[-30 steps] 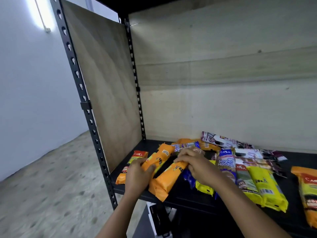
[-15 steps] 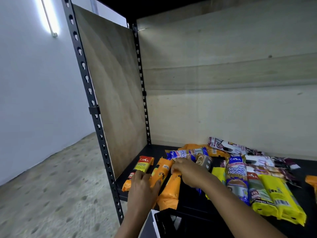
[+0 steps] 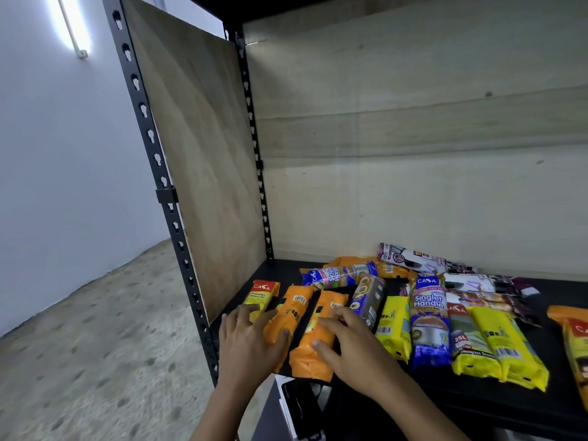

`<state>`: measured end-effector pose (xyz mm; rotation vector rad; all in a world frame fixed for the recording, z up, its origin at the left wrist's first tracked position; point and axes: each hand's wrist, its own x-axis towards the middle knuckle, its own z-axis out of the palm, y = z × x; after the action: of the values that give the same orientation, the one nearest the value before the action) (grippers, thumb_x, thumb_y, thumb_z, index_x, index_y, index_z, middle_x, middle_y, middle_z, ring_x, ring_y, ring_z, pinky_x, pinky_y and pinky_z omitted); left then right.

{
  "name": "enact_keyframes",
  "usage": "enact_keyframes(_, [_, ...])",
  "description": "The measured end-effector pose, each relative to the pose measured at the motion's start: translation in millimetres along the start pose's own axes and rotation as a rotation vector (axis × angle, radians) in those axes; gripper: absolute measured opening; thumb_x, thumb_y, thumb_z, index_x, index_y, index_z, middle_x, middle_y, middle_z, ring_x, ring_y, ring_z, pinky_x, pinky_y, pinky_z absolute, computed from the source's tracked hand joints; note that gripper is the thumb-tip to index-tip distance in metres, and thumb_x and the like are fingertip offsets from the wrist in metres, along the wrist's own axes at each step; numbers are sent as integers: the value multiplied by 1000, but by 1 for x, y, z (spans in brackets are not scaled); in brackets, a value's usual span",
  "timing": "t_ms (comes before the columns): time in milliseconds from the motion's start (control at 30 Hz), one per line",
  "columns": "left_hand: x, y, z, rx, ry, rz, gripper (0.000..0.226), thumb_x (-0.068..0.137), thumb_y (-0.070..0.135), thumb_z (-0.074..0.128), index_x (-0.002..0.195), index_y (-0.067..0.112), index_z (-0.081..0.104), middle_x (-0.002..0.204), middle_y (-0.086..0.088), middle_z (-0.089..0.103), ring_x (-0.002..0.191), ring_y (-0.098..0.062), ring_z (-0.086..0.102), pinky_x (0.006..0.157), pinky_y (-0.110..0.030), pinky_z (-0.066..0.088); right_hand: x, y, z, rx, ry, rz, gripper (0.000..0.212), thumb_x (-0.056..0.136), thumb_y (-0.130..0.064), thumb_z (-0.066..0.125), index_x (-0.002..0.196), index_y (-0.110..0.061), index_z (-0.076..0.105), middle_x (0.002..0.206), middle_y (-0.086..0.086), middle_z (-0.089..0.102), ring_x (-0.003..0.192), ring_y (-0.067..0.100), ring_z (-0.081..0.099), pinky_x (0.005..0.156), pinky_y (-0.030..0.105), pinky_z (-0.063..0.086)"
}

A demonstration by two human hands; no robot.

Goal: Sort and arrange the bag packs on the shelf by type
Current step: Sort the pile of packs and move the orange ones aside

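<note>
In my judgement the sorting is only at its beginning. At the left end of the shelf (image 3: 509, 405) a yellow-red pack (image 3: 262, 296) and two orange packs (image 3: 291, 310) are lying side by side. The left hand (image 3: 251, 338) is resting on the first two and the right hand (image 3: 353, 348) is pressing on the third. The fingers of both are spread and nearly straight, gripping nothing. To the right, blue packs (image 3: 428, 316), yellow packs (image 3: 506, 342), a dark pack (image 3: 369, 300) and white-purple packs (image 3: 413, 259) are lying mixed, some across others. Another orange pack (image 3: 572, 332) is lying at the far right, well apart from its group. The wooden side panel (image 3: 197, 154) is limiting the room on the left.
</note>
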<state>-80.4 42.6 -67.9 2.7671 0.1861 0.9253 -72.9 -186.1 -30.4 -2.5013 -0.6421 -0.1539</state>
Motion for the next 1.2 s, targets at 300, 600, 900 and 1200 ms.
enact_keyframes(300, [-3, -5, -5, -93, -186, -42, 64, 82, 75, 40, 134, 43, 59, 147, -2, 51, 143, -31, 36, 117, -57, 29, 9, -18, 35, 163, 41, 103, 60, 94, -54, 54, 147, -28, 42, 162, -10, 10, 145, 14, 25, 108, 30, 36])
enact_keyframes(600, [1, -27, -5, -225, -194, -66, 52, 89, 59, 60, 135, 35, 61, 144, 7, 50, 137, -21, 37, 108, -41, 40, 26, -41, 51, 183, 13, 83, 61, 94, -51, 57, 148, -26, 42, 163, -7, 10, 145, 15, 25, 105, 28, 36])
enact_keyframes(900, [1, -28, 0, -227, -147, -68, 49, 91, 55, 60, 133, 30, 64, 142, 5, 55, 133, -23, 44, 106, -43, 43, 32, -40, 55, 189, -2, 69, 60, 93, -52, 56, 146, -28, 42, 162, -10, 8, 142, 15, 30, 100, 27, 39])
enact_keyframes(1200, [28, 6, -10, -129, -86, -1, 34, 90, 55, 58, 107, 31, 74, 118, 6, 66, 102, -18, 64, 84, -40, 55, 26, -18, 7, 222, 124, -46, 45, 95, -54, 52, 136, -37, 49, 145, -20, 33, 131, 2, 40, 99, 25, 42])
